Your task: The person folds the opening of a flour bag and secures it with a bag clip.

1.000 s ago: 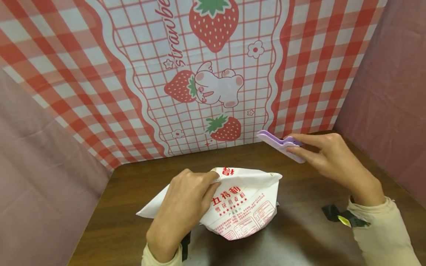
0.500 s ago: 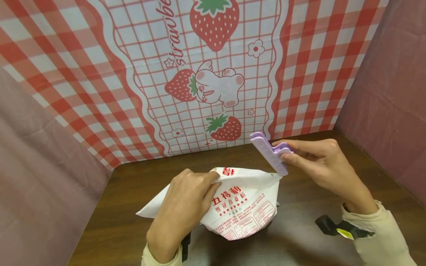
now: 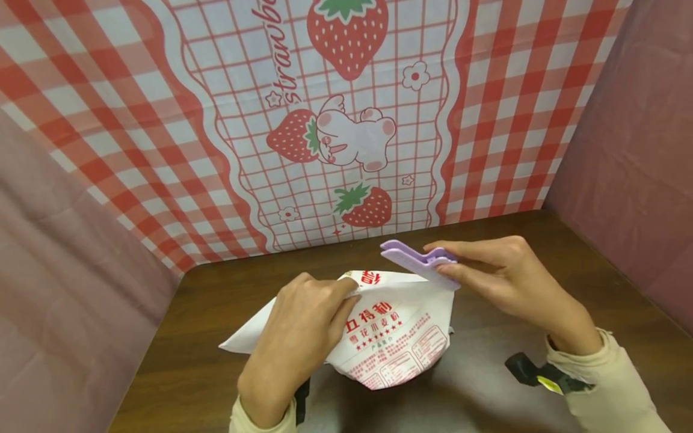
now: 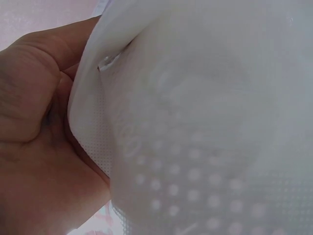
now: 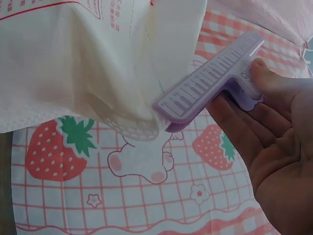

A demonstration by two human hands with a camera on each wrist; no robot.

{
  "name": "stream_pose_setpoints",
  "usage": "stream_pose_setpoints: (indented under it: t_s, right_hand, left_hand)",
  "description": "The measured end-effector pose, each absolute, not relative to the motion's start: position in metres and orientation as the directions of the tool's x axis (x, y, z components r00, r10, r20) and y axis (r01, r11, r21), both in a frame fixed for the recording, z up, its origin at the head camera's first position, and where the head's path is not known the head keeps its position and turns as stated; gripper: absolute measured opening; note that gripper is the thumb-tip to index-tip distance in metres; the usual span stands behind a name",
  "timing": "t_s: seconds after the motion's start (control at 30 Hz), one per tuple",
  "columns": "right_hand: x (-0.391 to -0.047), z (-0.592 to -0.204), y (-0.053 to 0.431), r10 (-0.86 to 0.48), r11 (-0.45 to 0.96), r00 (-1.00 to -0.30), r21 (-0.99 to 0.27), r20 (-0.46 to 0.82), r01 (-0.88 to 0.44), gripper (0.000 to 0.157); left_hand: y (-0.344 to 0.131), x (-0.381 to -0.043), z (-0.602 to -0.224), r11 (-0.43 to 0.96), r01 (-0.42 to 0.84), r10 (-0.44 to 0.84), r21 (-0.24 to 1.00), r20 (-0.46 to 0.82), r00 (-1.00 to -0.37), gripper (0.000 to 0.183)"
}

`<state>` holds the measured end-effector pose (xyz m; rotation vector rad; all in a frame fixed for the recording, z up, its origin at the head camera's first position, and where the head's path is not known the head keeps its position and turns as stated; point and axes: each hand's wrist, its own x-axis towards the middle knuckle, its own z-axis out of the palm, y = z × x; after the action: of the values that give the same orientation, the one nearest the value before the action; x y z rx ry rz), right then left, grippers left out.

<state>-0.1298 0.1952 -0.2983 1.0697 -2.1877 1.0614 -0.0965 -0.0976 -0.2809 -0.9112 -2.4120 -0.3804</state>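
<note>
A white flour bag (image 3: 397, 340) with red printed characters is held above the table, its top folded over. My left hand (image 3: 298, 331) grips the folded top edge from the left; in the left wrist view its fingers (image 4: 80, 44) curl behind the white material. With thumb and fingers my right hand (image 3: 514, 282) pinches a purple bag clip (image 3: 411, 262) by its handles. The clip's long jaws stand apart in the head view, and its near end overlaps the bag's upper right corner. In the right wrist view, the clip (image 5: 210, 81) meets the bag's corner at one end.
The dark brown wooden table (image 3: 211, 307) lies beneath. Behind it hangs a red checked cloth (image 3: 498, 120) printed with strawberries, and pink curtains (image 3: 622, 180) close both sides. A black strap piece with a yellow tag (image 3: 549, 383) hangs at the right sleeve.
My right hand has brought the clip left and down, from beyond the bag onto its upper right corner, turning it slightly. The left hand and bag stay almost still.
</note>
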Motion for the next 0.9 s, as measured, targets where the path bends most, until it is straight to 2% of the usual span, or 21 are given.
stream_pose_setpoints:
  t_s: [0.17, 0.4, 0.5, 0.63, 0.7, 0.9]
  right_hand:
    - [-0.13, -0.298, 0.189, -0.485, 0.374, -0.569, -0.43, 0.664, -0.821, 0.042]
    - [-0.131, -0.296, 0.184, -0.51, 0.367, -0.518, -0.371, 0.686, -0.853, 0.043]
    - [-0.13, -0.295, 0.183, -0.503, 0.402, -0.548, -0.38, 0.668, -0.833, 0.047]
    - [-0.129, -0.296, 0.182, -0.493, 0.434, -0.583, -0.398, 0.646, -0.808, 0.062]
    - [-0.129, -0.296, 0.181, -0.489, 0.436, -0.597, -0.414, 0.636, -0.799, 0.064]
    - [-0.132, -0.297, 0.179, -0.487, 0.426, -0.581, -0.403, 0.652, -0.81, 0.042]
  left_hand:
    - [-0.097, -0.097, -0.28, 0.736, 0.673, 0.526, 0.071, 0.566, -0.635, 0.018]
    - [-0.097, -0.098, -0.279, 0.738, 0.671, 0.525, 0.07, 0.566, -0.635, 0.022]
    - [-0.097, -0.098, -0.278, 0.74, 0.669, 0.524, 0.068, 0.566, -0.637, 0.025]
    - [-0.096, -0.097, -0.277, 0.765, 0.641, 0.501, 0.064, 0.567, -0.654, 0.022]
    - [-0.097, -0.097, -0.277, 0.781, 0.621, 0.483, 0.066, 0.567, -0.667, 0.021]
    - [-0.102, -0.097, -0.276, 0.776, 0.625, 0.482, 0.082, 0.561, -0.673, 0.021]
